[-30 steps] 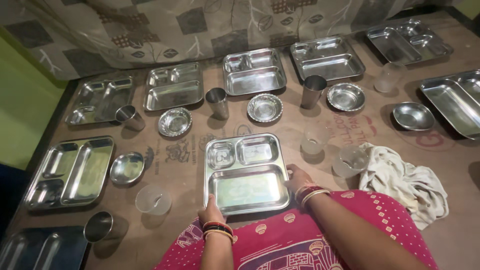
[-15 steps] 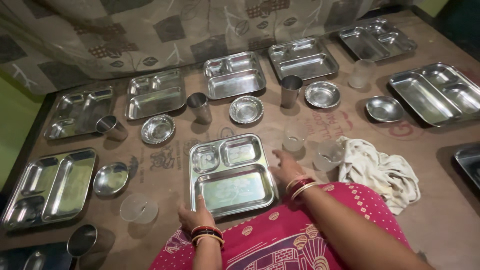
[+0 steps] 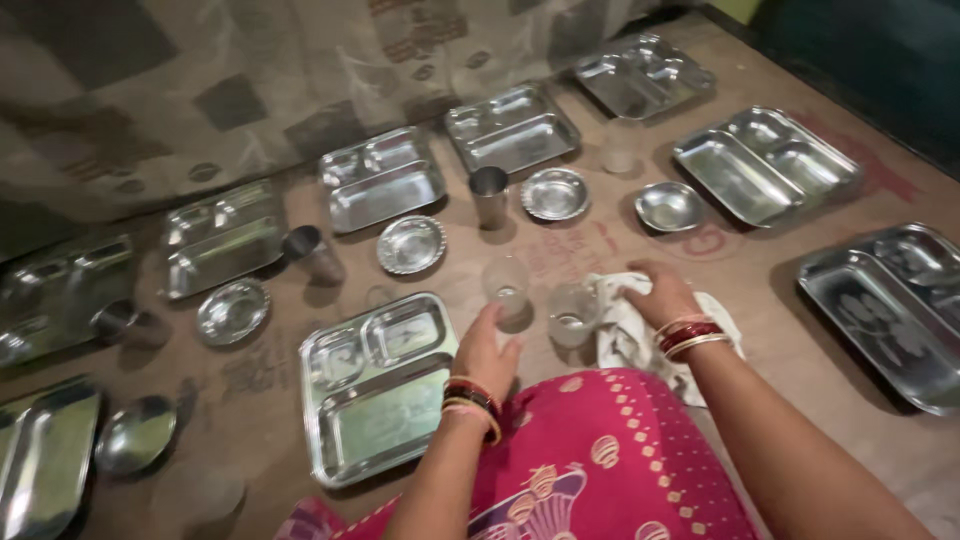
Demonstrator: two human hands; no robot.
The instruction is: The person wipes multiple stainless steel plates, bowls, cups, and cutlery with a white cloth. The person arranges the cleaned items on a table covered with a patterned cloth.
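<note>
Just beyond the near steel tray point(image 3: 375, 385), a clear glass point(image 3: 505, 287) stands upright on the brown floor point(image 3: 760, 300), and the left hand point(image 3: 487, 352) reaches up to it, fingers point(image 3: 483, 322) spread loosely toward its base; whether they touch the glass cannot be told, and they grasp nothing. A second clear glass point(image 3: 572, 314) stands just to the right of the first, near it but apart. The right hand point(image 3: 660, 295) lies on a crumpled white cloth point(image 3: 625, 335) just beside that second glass, fingers curled down into the fabric and gripping it. Both wrists wear red and gold bangles, and a pink patterned garment point(image 3: 590, 460) fills the lower middle of the view. Farther out, more compartment trays, small steel bowls such as the one point(image 3: 411, 244) beyond the near tray, and steel tumblers point(image 3: 489, 196) are laid in rows across the floor, up to a patterned curtain point(image 3: 250, 80).
</note>
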